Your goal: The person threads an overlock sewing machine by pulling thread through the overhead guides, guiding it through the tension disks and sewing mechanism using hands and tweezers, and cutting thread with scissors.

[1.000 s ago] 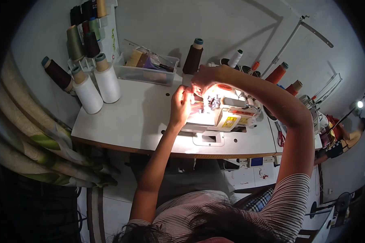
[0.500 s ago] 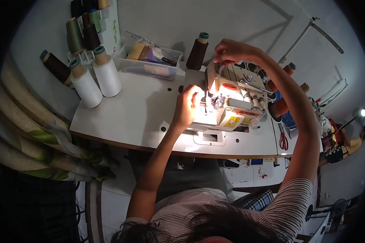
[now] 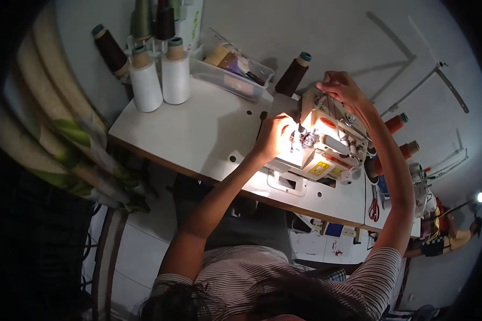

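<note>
A white overlock sewing machine (image 3: 332,140) stands on the table, its lamp shining on the needle area. My left hand (image 3: 276,138) is at the left of the presser foot and needles, thumb and fingers closed together in the bright light. Glare hides whatever is between them. Over the machine's top left corner is my right hand (image 3: 344,90), its fingers curled and pinched near the upper thread guides. What those fingers hold, if anything, is too small to see.
White thread cones (image 3: 146,85) stand at the table's back left, by a clear plastic box (image 3: 257,91) of odds and ends. A dark brown cone (image 3: 293,75) is behind the machine. Red-handled scissors (image 3: 374,209) lie on the right. Another person (image 3: 455,241) is at far right.
The head view has turned, so the table and machine appear tilted and shifted right. My left fingertips have come closer to the needles. My right hand stays above the machine's top.
</note>
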{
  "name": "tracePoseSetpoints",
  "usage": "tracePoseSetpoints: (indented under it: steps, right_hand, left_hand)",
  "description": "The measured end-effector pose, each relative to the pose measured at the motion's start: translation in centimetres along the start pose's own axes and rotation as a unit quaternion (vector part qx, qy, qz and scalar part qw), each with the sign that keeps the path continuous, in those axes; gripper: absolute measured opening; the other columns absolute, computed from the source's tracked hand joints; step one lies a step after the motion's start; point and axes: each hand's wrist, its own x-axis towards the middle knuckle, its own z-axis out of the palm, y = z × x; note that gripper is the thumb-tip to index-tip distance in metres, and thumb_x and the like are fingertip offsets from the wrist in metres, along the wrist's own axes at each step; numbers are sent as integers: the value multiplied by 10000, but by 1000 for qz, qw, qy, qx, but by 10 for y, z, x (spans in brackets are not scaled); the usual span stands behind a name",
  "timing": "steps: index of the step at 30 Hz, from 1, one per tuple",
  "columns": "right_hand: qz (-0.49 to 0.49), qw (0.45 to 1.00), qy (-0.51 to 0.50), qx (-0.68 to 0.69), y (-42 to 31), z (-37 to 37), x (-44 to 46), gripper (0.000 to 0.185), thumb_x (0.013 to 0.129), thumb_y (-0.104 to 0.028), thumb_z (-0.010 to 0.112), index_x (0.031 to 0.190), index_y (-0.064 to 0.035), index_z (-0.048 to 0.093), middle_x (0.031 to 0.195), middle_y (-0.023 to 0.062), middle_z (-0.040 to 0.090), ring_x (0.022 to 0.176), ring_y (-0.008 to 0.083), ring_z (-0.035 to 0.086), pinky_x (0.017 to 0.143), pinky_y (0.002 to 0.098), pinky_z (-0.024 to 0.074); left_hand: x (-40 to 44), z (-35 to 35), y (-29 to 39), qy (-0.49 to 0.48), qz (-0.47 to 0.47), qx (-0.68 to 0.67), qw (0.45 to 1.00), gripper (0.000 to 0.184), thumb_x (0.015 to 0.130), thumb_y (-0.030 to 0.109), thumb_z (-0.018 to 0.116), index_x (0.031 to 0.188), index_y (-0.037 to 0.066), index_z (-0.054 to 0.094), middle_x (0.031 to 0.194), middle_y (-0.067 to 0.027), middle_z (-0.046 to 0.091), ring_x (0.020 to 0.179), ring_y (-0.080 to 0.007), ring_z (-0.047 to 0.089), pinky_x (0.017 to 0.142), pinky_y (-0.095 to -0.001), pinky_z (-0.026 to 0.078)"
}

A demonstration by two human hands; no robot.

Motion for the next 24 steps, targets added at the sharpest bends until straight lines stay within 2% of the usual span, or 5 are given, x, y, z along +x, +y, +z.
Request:
tracePoseSetpoints:
  steps: [15,17,21,23,24]
  right_hand:
    - [-37,996,-42,-64,6,-4,10,239,823,-176,653,654,-76,518,533,-64,375,450,18,287,410,200,191]
    - [-23,995,-46,-84,5,-5,11,210,830,-181,643,691,-59,545,543,-43,430,449,22,328,404,193,232]
    - [-18,976,-19,-216,-1,-5,-5,150,844,-164,606,843,-15,602,622,14,569,535,79,489,455,238,373]
    - [-232,877,72,-414,-8,-1,-21,185,848,-142,576,941,18,590,622,24,568,569,116,524,533,266,433]
    - [-219,878,87,-416,-15,0,-37,222,857,-142,548,995,30,571,648,40,572,607,132,546,593,271,459]
  left_hand:
    - [4,-5,1,-53,32,-44,997,73,684,22,556,725,-35,578,729,-107,607,639,-133,564,557,-257,421]
    - [4,-7,-3,-80,57,-42,994,146,798,57,576,878,-59,614,797,-113,621,725,-150,593,637,-255,457]
    - [2,-5,-3,-86,16,-35,996,155,843,61,564,913,-65,621,828,-88,633,719,-104,586,625,-236,471]
    - [3,-4,-4,-83,-15,-31,996,144,855,45,545,906,-68,619,820,-81,632,714,-91,582,619,-229,476]
    - [5,-3,-4,-82,-16,-28,996,144,855,45,545,906,-68,619,820,-81,632,714,-91,582,619,-229,476]
